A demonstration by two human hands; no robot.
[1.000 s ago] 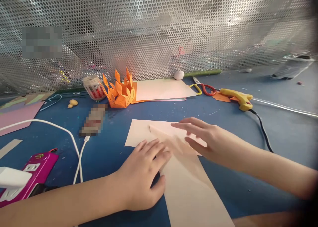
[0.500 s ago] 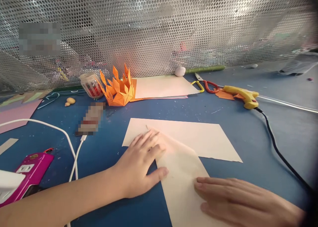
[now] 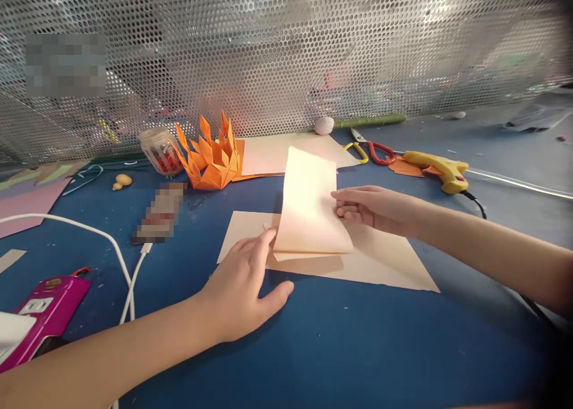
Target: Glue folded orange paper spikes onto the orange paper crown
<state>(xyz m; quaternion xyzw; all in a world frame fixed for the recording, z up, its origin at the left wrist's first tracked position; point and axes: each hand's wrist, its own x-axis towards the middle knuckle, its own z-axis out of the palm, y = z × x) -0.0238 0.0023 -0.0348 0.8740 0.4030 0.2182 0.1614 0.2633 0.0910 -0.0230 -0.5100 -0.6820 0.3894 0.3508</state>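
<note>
A cream sheet of paper is raised and curved above the table, with a fold along its lower edge. On its right edge my right hand is closed, pinching the paper between thumb and fingers. My left hand lies at the sheet's lower left corner, thumb stretched out and apart from the fingers. The fingertips there are partly hidden, so whether they press the paper is unclear. Underneath, another cream sheet lies flat on the blue table.
An orange folded-paper crown stands at the back beside a jar and stacked paper. Scissors and a yellow glue gun lie back right. White cable and a magenta power strip occupy the left.
My right hand has moved up and away from me, lifting the near end of the cream paper and folding it over. My left hand stays at about the same place.
</note>
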